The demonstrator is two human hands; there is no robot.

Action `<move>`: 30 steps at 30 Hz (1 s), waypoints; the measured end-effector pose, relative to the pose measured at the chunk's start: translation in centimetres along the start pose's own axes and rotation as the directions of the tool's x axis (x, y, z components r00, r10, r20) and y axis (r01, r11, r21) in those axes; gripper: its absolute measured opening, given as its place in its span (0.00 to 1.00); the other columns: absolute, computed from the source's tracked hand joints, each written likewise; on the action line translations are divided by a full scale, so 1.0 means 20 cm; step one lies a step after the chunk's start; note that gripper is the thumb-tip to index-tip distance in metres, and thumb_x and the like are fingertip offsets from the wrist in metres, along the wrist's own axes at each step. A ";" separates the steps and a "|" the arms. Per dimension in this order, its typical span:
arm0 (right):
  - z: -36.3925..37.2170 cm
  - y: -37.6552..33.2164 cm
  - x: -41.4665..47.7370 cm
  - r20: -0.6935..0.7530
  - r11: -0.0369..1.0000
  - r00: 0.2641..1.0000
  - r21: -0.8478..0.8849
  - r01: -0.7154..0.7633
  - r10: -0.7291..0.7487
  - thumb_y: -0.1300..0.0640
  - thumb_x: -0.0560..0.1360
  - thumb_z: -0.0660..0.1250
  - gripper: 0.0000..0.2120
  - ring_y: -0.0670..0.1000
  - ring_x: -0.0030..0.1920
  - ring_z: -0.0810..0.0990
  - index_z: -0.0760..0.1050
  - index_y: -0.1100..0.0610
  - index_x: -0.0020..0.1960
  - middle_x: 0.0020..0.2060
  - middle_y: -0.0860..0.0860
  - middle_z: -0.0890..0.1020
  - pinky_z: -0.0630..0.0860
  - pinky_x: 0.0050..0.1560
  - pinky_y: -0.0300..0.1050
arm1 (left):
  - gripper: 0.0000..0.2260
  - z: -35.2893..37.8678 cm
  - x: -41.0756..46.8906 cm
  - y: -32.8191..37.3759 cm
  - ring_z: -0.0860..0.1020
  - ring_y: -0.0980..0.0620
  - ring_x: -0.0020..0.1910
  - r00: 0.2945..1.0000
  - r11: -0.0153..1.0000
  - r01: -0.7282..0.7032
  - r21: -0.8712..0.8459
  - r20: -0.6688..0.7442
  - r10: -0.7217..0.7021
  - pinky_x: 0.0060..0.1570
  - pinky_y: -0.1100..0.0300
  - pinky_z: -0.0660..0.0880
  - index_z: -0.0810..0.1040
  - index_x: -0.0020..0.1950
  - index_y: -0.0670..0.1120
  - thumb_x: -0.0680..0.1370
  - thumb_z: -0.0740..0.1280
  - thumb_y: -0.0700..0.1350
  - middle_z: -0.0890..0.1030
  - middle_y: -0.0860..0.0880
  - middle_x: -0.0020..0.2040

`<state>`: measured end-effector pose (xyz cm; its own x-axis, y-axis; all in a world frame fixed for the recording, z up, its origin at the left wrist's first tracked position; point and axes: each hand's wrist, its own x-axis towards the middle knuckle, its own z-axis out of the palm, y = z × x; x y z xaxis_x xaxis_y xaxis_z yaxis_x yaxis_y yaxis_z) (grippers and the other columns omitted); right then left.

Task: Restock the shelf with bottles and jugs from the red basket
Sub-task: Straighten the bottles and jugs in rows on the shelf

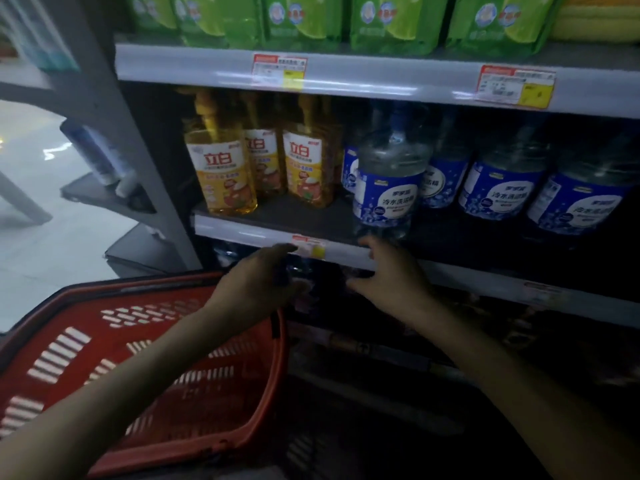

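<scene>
Red basket [145, 358] at lower left, beside the shelving, its slotted floor in view. My left hand [258, 285] is over its far rim, fingers loosely extended, gripping nothing. Middle shelf [242, 233]: yellow bottles [221, 168] upright at left. One blue-label jug [389, 181] stands at the front edge, forward of the jug row [502, 181] to its right. My right hand [388, 271] is just below that jug, fingers spread, not touching it. Both hands are blurred.
</scene>
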<state>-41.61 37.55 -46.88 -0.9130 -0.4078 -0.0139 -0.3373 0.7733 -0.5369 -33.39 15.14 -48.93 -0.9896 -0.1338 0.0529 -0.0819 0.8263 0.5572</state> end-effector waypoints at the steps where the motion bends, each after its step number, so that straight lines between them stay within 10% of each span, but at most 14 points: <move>1: 0.04 -0.04 -0.02 0.036 0.999 0.999 -0.027 0.023 -0.022 0.50 0.74 0.76 0.33 0.55 0.66 0.74 0.66 0.52 0.75 0.69 0.53 0.71 0.75 0.60 0.51 | 0.32 -0.01 -0.07 -0.06 0.82 0.50 0.59 1.000 0.999 -0.008 0.040 -0.008 0.008 0.57 0.48 0.80 0.71 0.75 0.60 0.71 0.68 0.66 0.81 0.53 0.65; 10: 0.49 -0.25 -0.16 0.494 0.987 0.870 0.147 -0.064 -0.017 0.50 0.74 0.76 0.22 0.41 0.46 0.76 0.70 0.48 0.64 0.47 0.43 0.76 0.72 0.45 0.33 | 0.46 0.16 -0.70 -0.59 0.80 0.53 0.64 0.974 0.974 0.189 0.121 0.099 -0.201 0.61 0.55 0.78 0.73 0.74 0.59 0.66 0.48 0.85 0.79 0.58 0.67; 14: 0.72 -0.26 -0.14 0.472 0.974 0.880 0.170 -0.150 0.053 0.48 0.69 0.77 0.14 0.47 0.49 0.81 0.75 0.49 0.47 0.46 0.44 0.82 0.77 0.57 0.43 | 0.44 0.23 -0.79 -0.58 0.76 0.61 0.66 0.959 0.983 0.180 0.046 0.216 -0.185 0.68 0.62 0.72 0.75 0.73 0.61 0.66 0.53 0.85 0.76 0.65 0.67; 18: 0.96 -0.12 -0.05 0.481 0.949 0.859 0.149 -0.279 0.177 0.50 0.57 0.74 0.21 0.54 0.46 0.84 0.75 0.52 0.49 0.46 0.53 0.84 0.82 0.52 0.55 | 0.28 0.25 -0.87 -0.63 0.77 0.58 0.66 0.912 0.995 0.048 0.083 0.403 -0.078 0.64 0.57 0.75 0.72 0.73 0.62 0.79 0.57 0.73 0.76 0.61 0.67; 23: 0.90 -0.30 -0.14 0.539 0.831 0.786 0.253 -0.495 0.304 0.76 0.70 0.68 0.21 0.55 0.26 0.82 0.72 0.65 0.62 0.45 0.65 0.83 0.77 0.21 0.45 | 0.26 0.22 -0.91 -0.71 0.78 0.56 0.64 0.916 0.994 0.006 0.105 0.398 -0.048 0.61 0.54 0.77 0.73 0.73 0.63 0.78 0.59 0.72 0.78 0.59 0.65; 30: 1.06 -0.49 -0.14 0.671 0.664 0.650 0.308 -0.681 0.356 0.79 0.71 0.66 0.21 0.59 0.38 0.82 0.69 0.68 0.63 0.55 0.66 0.79 0.77 0.21 0.42 | 0.31 0.03 -0.98 -0.89 0.80 0.58 0.60 0.944 0.975 0.018 0.220 0.318 -0.089 0.59 0.60 0.76 0.80 0.67 0.61 0.69 0.64 0.73 0.82 0.60 0.62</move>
<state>-30.86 20.91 -59.48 -0.5595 -0.3159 -0.7662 0.4692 0.6414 -0.6071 -12.49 3.31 -60.36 -0.9642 -0.0257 -0.2637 -0.1237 0.9239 0.3621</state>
